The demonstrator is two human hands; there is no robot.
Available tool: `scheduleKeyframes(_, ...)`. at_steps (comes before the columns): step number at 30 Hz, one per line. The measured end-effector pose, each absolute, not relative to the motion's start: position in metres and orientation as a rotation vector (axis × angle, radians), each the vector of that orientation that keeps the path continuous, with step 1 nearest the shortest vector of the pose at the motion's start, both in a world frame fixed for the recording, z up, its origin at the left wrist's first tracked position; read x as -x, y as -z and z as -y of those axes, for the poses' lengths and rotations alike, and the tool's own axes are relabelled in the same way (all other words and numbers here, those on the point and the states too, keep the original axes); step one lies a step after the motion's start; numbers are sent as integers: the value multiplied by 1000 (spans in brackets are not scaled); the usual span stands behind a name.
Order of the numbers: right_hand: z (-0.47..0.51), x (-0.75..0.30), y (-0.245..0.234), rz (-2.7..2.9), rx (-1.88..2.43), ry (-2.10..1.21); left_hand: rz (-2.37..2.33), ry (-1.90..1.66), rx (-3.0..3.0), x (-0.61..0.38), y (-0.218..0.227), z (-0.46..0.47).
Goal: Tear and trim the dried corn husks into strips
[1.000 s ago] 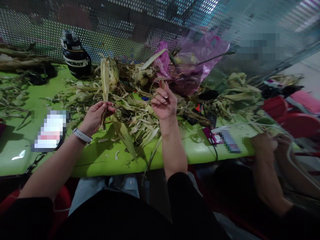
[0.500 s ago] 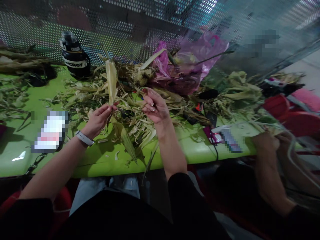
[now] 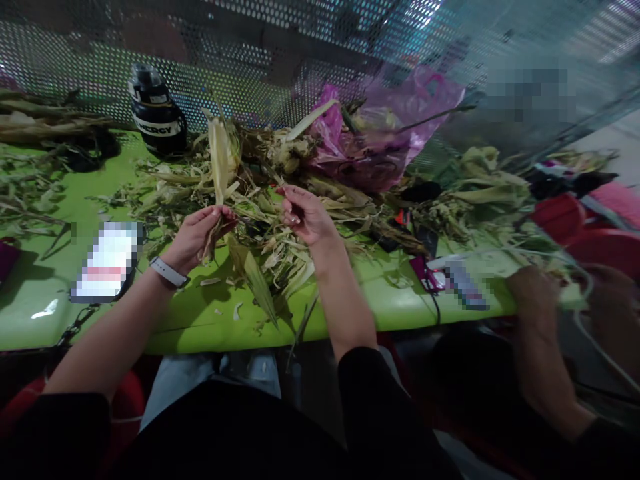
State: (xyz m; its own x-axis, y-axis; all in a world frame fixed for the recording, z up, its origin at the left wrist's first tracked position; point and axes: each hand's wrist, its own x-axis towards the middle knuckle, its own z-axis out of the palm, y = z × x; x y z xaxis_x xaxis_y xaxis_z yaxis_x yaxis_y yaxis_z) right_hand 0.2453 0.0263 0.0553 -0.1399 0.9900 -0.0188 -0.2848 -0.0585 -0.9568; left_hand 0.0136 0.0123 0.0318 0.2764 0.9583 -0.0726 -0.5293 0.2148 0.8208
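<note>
In the head view my left hand (image 3: 203, 230), with a white wristband, pinches the base of a pale corn husk (image 3: 219, 157) that stands upright above my fingers. Darker dry leaf hangs below that grip. To its right, my right hand (image 3: 305, 213) is closed in a pinch of thumb and forefinger, its other fingers curled. Whatever lies between those fingertips is too small to make out. Under and behind both hands spreads a heap of dry husks and shreds (image 3: 285, 257). One greenish husk leaf (image 3: 255, 280) slants toward the table's front edge.
On the green table (image 3: 200, 330) lie a phone (image 3: 107, 260) at left and another phone (image 3: 466, 283) at right. A black bottle (image 3: 157, 117) and a pink plastic bag (image 3: 385, 150) stand behind the heap, before a perforated metal panel. Another person's hand (image 3: 533, 290) is at right.
The upright husk leans slightly more to the left. My right fingers have curled in a little and shifted slightly. The whole view has moved a bit; the other person's hands at right have moved apart.
</note>
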Motion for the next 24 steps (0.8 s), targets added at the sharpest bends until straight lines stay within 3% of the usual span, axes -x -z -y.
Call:
scheduleKeyframes(10, -61, -299, -25, 1036, 1446, -1009, -706, -1170, -654, 4, -59, -17)
scheduleKeyframes(16, -51, -283, -31, 1277, 1534, -488, -691, -1022, -707, 8, -59, -14)
scheduleKeyframes(21, -18, -221, -43, 1511, 1114, -1298, -761, -847, -779, 1, -55, -9)
scheduleKeyframes(24, -7, -200, -41, 1496, 980, -1581, -769, -804, -762, 0, -53, -8)
